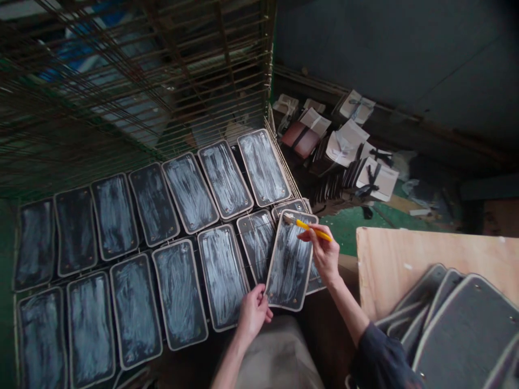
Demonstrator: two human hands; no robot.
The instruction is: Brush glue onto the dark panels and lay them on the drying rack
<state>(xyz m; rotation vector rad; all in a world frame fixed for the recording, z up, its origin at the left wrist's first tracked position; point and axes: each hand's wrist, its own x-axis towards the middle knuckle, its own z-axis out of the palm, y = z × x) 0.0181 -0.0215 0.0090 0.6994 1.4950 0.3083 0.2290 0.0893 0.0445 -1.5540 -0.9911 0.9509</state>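
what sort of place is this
Probably a small workshop: dark panels streaked with whitish coating lie in rows on a wire rack, tied bundles are stacked nearby, and the right hand holds a yellow-handled brush.

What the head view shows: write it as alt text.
A person's right hand holds a yellow-handled brush at the white-streaked face of a dark panel, its corner in the left hand. Similar streaked panels lie in rows on a wire rack; more panels are piled on a wooden surface.
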